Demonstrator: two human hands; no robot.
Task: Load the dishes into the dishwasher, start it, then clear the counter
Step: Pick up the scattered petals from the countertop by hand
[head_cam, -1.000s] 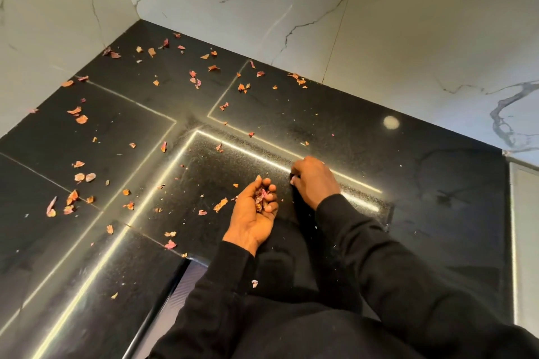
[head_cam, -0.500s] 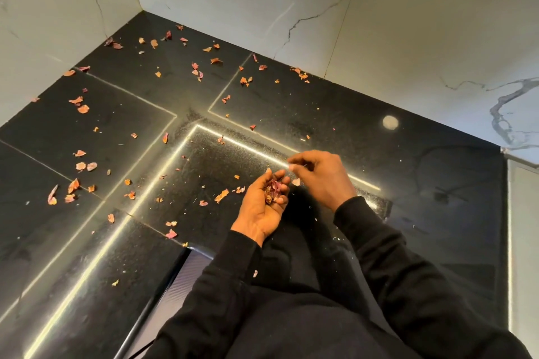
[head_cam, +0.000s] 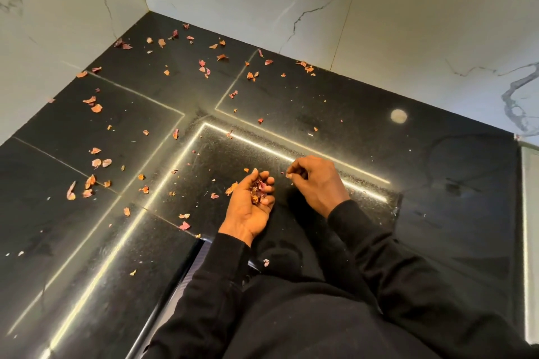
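Observation:
Dried pink and orange petals (head_cam: 96, 108) lie scattered over a black stone counter (head_cam: 320, 114) in a corner. My left hand (head_cam: 250, 207) is palm up over the counter, fingers curled round a small heap of gathered petals (head_cam: 258, 188). My right hand (head_cam: 318, 181) hovers just to its right, thumb and fingertips pinching a small petal bit (head_cam: 288, 175). Both arms wear black sleeves.
White marble walls (head_cam: 262, 3) close the counter at the back and left. The counter's front edge (head_cam: 175, 285) runs diagonally at lower left. A petal (head_cam: 266, 262) sits on my dark clothing. A pale round spot (head_cam: 398, 116) marks the counter at right.
My right hand lifted off the counter with a petal bit and moved toward the left hand's heap. The left hand stayed cupped in place.

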